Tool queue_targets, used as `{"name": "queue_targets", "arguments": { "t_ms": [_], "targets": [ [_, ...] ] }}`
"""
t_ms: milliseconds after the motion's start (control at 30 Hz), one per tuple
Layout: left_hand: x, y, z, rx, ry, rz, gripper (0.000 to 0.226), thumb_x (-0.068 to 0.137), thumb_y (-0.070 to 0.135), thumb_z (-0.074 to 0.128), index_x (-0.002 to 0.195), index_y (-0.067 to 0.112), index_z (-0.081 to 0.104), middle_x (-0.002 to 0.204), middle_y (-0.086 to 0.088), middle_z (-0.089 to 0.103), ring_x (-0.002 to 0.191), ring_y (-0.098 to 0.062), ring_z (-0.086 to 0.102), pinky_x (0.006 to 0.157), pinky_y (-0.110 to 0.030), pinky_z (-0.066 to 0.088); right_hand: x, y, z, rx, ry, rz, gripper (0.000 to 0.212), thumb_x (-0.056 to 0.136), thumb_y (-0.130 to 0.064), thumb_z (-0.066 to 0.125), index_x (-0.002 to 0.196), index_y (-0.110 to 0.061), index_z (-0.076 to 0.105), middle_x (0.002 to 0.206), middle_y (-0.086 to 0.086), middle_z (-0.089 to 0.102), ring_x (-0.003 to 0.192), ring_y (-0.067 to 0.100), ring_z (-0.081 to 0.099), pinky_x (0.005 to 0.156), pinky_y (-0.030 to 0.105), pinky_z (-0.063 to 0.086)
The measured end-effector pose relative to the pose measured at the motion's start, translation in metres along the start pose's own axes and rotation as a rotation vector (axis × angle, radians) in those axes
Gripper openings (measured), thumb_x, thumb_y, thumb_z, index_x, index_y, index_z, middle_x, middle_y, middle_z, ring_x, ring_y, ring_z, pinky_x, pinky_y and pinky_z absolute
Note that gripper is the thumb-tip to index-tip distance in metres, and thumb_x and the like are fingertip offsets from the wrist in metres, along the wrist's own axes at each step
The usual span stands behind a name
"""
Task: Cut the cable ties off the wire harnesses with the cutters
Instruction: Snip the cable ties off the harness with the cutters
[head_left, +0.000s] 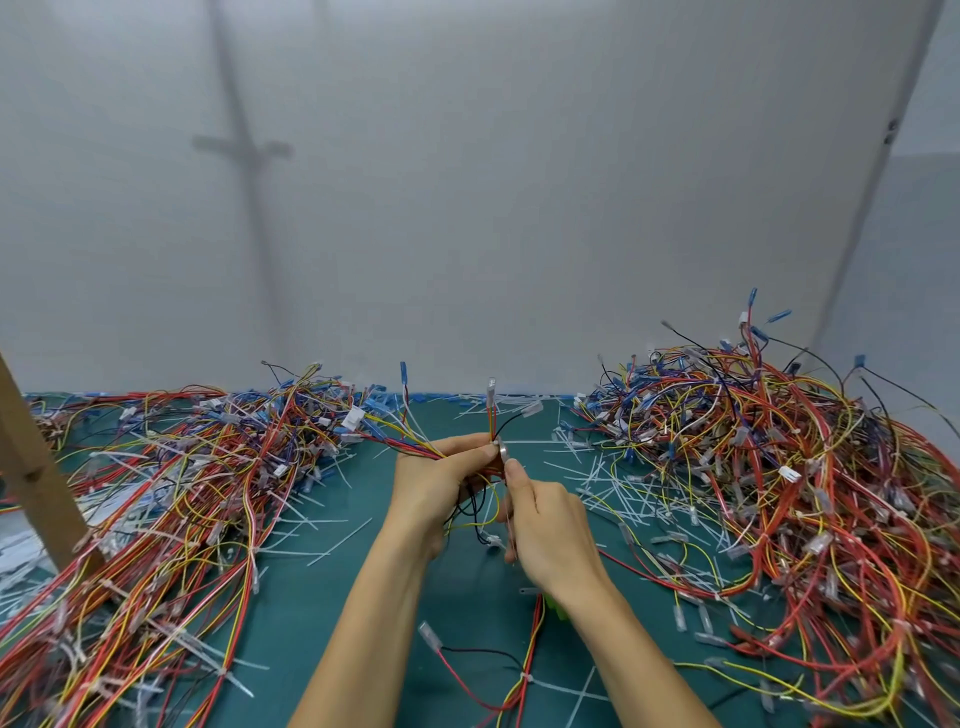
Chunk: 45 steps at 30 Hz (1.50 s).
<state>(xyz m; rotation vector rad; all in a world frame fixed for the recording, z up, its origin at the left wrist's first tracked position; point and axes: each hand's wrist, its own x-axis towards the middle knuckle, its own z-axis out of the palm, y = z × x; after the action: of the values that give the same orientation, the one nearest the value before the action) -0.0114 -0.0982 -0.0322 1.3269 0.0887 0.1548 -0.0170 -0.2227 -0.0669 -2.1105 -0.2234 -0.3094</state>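
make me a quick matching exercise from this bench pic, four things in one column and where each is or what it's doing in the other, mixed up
Things
1. left hand
2. right hand
3. wooden post
4. taller wire pile

Places or states
A. at the far left edge of the view
B. holds the cutters
C. on the right side of the green mat
D. grips a wire harness

Pairs: 1-D, 2-B, 3-A, 4-C
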Motion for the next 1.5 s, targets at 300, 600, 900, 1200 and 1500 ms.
{"name": "queue_targets", "arguments": {
  "t_ms": [300,600,900,1200,1500],
  "targets": [
    [0.004,-0.005,-0.003,0.038,0.002,-0.012,0.010,0.082,0.002,0.073,0.089,0.007,0.076,0.083,-0.011,0.076,0.072,-0.018,0.073,0.076,-0.032,0.057,0.000,-0.002,-0.002,0.044,-0.042,0.062,0.068,0.101,-0.055,0.025,0.059,-0.013,0.058,0.048,0.003,0.058,0.048,0.020,0.063,0.064,0.041,0.055],
    [0.006,-0.002,-0.006,-0.049,0.020,-0.012,0.014,0.087,-0.001,0.065,0.099,-0.001,0.069,0.089,-0.013,0.076,0.078,-0.019,0.073,0.070,-0.026,0.058,0.002,-0.002,-0.003,0.252,0.018,0.172,0.062,0.100,-0.054,0.035,0.064,-0.012,0.063,0.044,0.002,0.056,0.041,0.015,0.059,0.054,0.034,0.050],
    [0.003,0.013,-0.012,-0.344,-0.163,-0.105,0.033,0.092,0.014,0.051,0.121,0.001,0.056,0.110,-0.018,0.072,0.102,-0.029,0.070,0.085,-0.036,0.055,0.003,-0.001,-0.008,0.189,0.017,0.131,0.015,0.078,-0.040,0.074,0.083,-0.028,0.067,0.065,-0.010,0.071,0.053,0.003,0.061,0.063,0.031,0.054],
    [0.001,0.011,-0.013,-0.355,-0.262,-0.139,0.048,0.085,0.001,0.041,0.133,0.000,0.046,0.119,-0.021,0.067,0.107,-0.035,0.067,0.086,-0.040,0.057,0.003,-0.006,-0.008,0.301,0.043,0.151,0.005,0.077,-0.016,0.070,0.076,-0.021,0.070,0.066,-0.007,0.072,0.055,0.005,0.061,0.058,0.032,0.054],
    [0.007,-0.002,-0.015,-0.173,-0.416,-0.076,0.042,0.083,-0.015,0.035,0.119,-0.004,0.052,0.120,-0.025,0.065,0.105,-0.039,0.066,0.095,-0.044,0.054,0.006,-0.008,-0.017,0.818,0.095,0.366,0.014,0.084,0.005,0.061,0.082,-0.007,0.069,0.060,0.007,0.066,0.043,0.011,0.050,0.048,0.026,0.040]
  ]
}}
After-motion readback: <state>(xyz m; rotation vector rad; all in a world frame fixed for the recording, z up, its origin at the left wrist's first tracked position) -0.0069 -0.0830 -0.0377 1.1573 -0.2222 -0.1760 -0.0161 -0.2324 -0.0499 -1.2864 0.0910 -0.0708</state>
